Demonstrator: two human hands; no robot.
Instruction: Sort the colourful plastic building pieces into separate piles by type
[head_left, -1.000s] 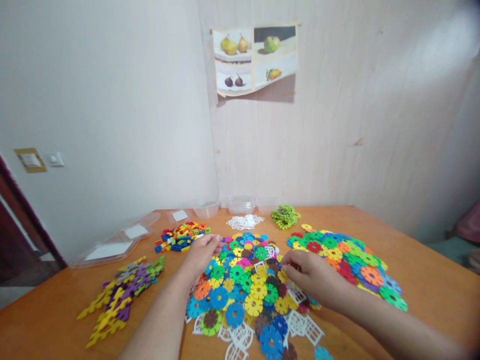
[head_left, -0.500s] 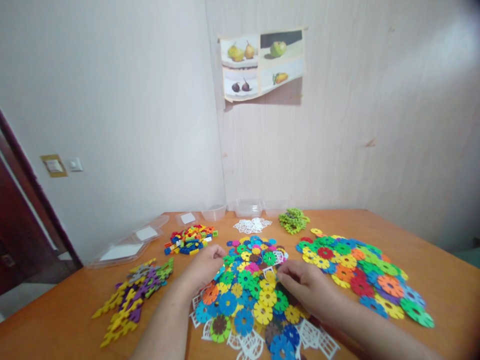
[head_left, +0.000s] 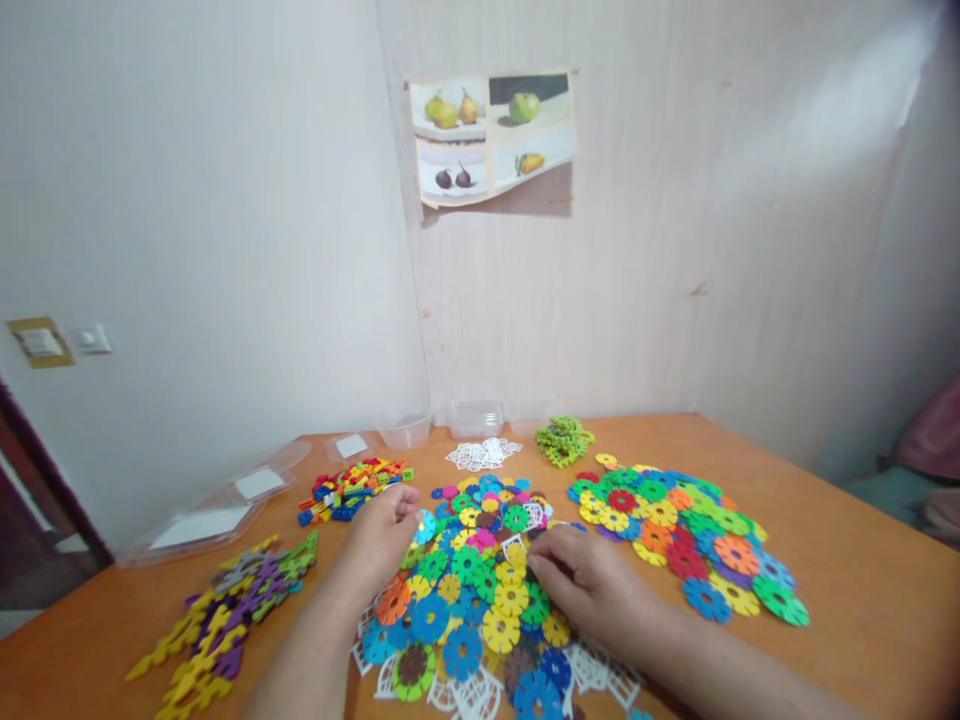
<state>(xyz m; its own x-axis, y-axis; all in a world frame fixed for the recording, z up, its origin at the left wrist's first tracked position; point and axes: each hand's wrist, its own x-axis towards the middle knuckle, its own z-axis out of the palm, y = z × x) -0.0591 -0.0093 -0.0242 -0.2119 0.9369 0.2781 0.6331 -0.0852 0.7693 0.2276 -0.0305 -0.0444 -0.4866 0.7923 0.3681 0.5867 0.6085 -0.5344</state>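
A heap of colourful notched plastic discs (head_left: 463, 565) lies between my two hands, with white lattice window-shaped pieces (head_left: 472, 692) mixed in along its near side. My left hand (head_left: 384, 525) is at the heap's left edge, fingers curled together. A light blue disc (head_left: 424, 526) shows right beside its fingertips; whether it is held I cannot tell. On the right side of the heap, my right hand (head_left: 589, 575) has its fingers bent inward close to yellow discs (head_left: 511, 598). What is inside its grip is hidden.
Larger notched discs (head_left: 686, 545) form a second pile on the right. Further left are small building bricks (head_left: 356, 488) and yellow, purple and grey interlocking pieces (head_left: 232, 620). White lattice pieces (head_left: 484, 453), green pieces (head_left: 564, 440) and clear containers (head_left: 476, 418) stand at the back.
The view has turned to the right, so everything sits further left in the picture. Both hands stay near the same parts of the heap, with only slight finger movement.
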